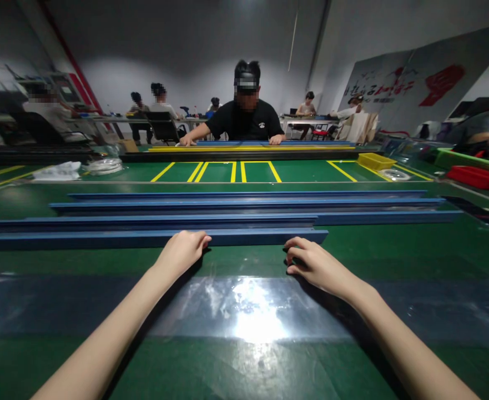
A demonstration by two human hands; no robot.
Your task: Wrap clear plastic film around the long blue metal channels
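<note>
Rails [244, 206] of blue are lying crosswise on a green table [211, 372], directly beyond the hands I am guiding from a distance. My left hand [185, 246] is resting against the near side of the nearest rail [244, 238], fingers curling inward; I cannot tell whether they are gripping it. My right hand [308, 261] is hovering or resting by that same rail, close to its right end, with fingers bending loosely and the thumb standing apart, nothing showing between them; I cannot tell whether a fingertip is touching. Clear plastic sheet [202, 305] is stretching nearer than both hands, passing beneath my forearms and catching glare between them. Beyond the rails, a co-worker [244, 119] in black is facing my hands, while a yellow tray [376, 161] is sitting farther off, beyond my right hand.
</note>
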